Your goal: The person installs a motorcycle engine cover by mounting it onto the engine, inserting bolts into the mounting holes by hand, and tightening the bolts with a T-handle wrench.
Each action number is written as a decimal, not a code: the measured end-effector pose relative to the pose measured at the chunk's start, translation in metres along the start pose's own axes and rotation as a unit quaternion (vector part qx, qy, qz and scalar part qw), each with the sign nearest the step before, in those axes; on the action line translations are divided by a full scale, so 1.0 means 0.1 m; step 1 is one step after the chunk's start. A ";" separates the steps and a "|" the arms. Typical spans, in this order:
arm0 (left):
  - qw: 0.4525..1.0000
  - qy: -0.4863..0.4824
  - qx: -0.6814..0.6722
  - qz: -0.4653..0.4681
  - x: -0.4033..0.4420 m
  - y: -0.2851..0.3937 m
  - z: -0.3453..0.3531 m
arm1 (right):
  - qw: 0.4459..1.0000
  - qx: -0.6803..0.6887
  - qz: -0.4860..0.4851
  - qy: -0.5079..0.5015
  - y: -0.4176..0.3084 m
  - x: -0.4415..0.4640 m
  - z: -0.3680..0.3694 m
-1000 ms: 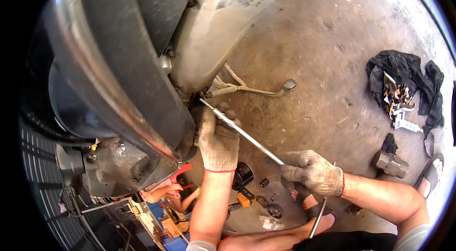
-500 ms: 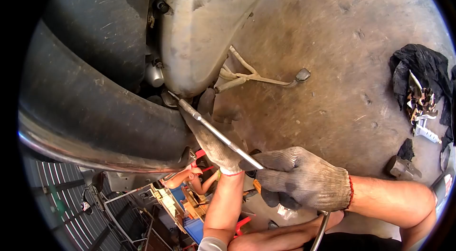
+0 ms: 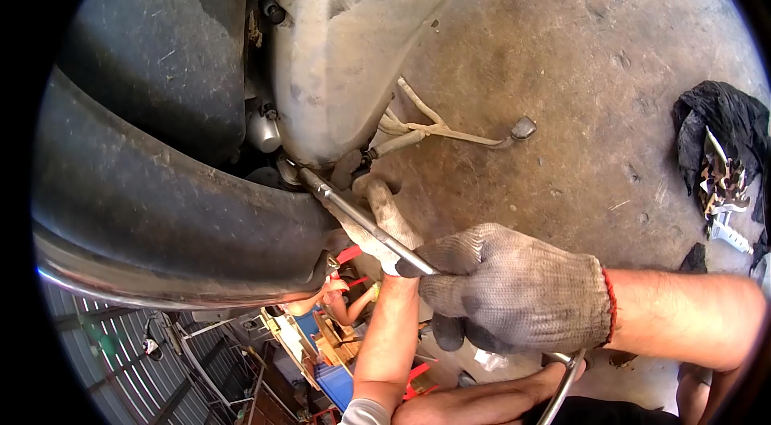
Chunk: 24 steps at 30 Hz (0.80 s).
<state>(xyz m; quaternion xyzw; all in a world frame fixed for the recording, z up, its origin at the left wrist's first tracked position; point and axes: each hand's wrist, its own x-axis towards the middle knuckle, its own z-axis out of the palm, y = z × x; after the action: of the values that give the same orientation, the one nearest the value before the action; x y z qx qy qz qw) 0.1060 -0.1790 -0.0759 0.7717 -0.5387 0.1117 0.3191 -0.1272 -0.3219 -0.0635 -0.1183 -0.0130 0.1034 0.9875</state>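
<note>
A long metal rod (image 3: 365,220) runs diagonally from the underside of a motorcycle's grey engine cover (image 3: 329,63) down to the right. My right hand (image 3: 522,288), in a dirty knitted glove with a red cuff, is wrapped round its lower end. My left hand (image 3: 381,212), also gloved, is beneath the rod's upper part near the engine; its fingers are partly hidden. The rod's tip meets a round metal part beside a silver cylinder (image 3: 263,132). Another metal bar (image 3: 564,389) shows below my right hand.
A black fender (image 3: 161,208) fills the left. The kickstand (image 3: 458,133) juts over the concrete floor (image 3: 562,104). A black cloth (image 3: 723,120) with a patterned bundle and white tube lies at right. Another person's arm (image 3: 349,308) shows beyond, near wooden pieces and a blue box (image 3: 336,383).
The view has moved closer to the engine. The rod's tip has shifted left to the round part under the engine cover, and both hands have followed with the rod.
</note>
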 end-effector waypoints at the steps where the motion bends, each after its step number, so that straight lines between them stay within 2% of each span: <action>1: 1.000 0.002 -0.001 -0.004 0.02 0.01 0.00 | 0.999 -0.032 0.013 0.015 -0.05 0.01 0.00; 6: 1.000 -0.001 -0.004 -0.022 0.02 0.01 -0.02 | 0.996 -0.082 0.028 0.028 -0.09 0.08 0.03; 11: 0.999 -0.004 -0.001 -0.033 0.02 0.00 -0.04 | 0.994 -0.106 -0.018 0.028 0.00 0.10 0.10; 15: 0.999 -0.016 0.003 -0.051 0.02 0.01 -0.08 | 0.998 -0.059 -0.009 0.028 0.12 0.14 0.10; 16: 0.998 -0.020 0.005 -0.058 0.02 0.02 -0.09 | 0.986 -0.137 -0.094 0.028 0.24 0.20 0.06; 18: 0.996 -0.034 0.009 -0.084 -0.01 0.03 -0.12 | 0.960 -0.213 -0.178 0.028 0.33 0.27 0.02; 19: 0.994 -0.042 0.009 -0.096 0.00 0.06 -0.13 | 0.960 -0.236 -0.139 0.053 0.32 0.29 0.00; 24: 0.984 -0.026 -0.104 -0.144 0.01 0.46 -0.08 | 0.958 -0.234 -0.154 0.061 0.46 0.39 -0.05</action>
<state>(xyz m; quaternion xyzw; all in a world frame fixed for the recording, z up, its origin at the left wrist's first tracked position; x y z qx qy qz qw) 0.0663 -0.1845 -0.0526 0.8067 -0.4384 -0.0127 0.3961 -0.0978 -0.2712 -0.0792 -0.3487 0.0056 -0.0636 0.9351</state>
